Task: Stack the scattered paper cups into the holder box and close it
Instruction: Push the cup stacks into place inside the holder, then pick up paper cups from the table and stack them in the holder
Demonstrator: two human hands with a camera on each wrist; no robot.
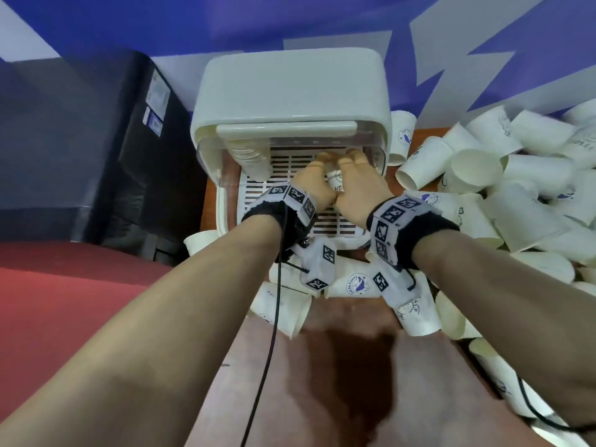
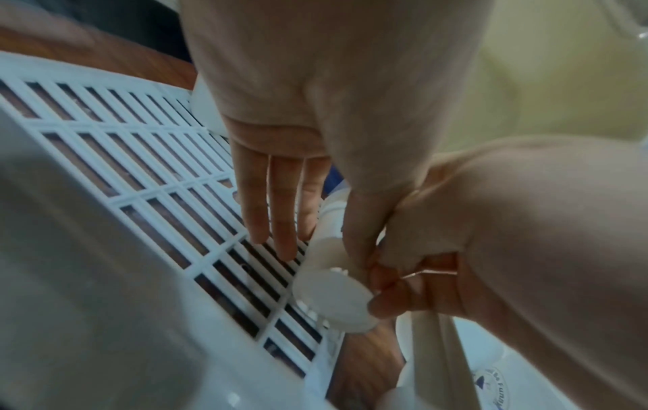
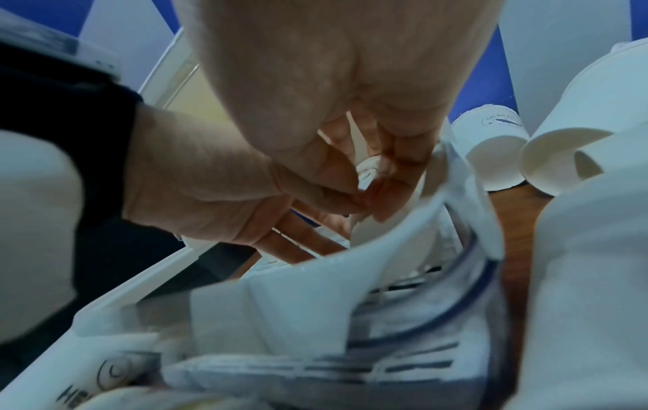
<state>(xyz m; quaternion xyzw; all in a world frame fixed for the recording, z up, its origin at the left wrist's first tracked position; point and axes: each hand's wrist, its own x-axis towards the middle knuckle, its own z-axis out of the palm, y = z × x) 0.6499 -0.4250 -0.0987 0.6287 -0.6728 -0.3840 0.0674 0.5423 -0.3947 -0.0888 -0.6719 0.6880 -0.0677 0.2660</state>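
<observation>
The white holder box (image 1: 290,91) stands at the back of the table with its lid raised over a slotted tray (image 1: 325,221). A nested stack of paper cups (image 1: 253,159) stands inside at the left. Both hands reach into the box and hold one paper cup (image 1: 337,183) on its side above the tray. My left hand (image 1: 314,179) pinches it between thumb and straight fingers (image 2: 277,210). My right hand (image 1: 353,185) pinches its base end (image 2: 333,294) with curled fingertips (image 3: 385,172). Most of the cup is hidden by the hands.
A big heap of loose white cups (image 1: 516,175) covers the table's right side, and more cups (image 1: 354,285) lie under my wrists in front of the box. A black case (image 1: 96,140) stands left of the box. Bare brown tabletop (image 1: 322,382) shows near me.
</observation>
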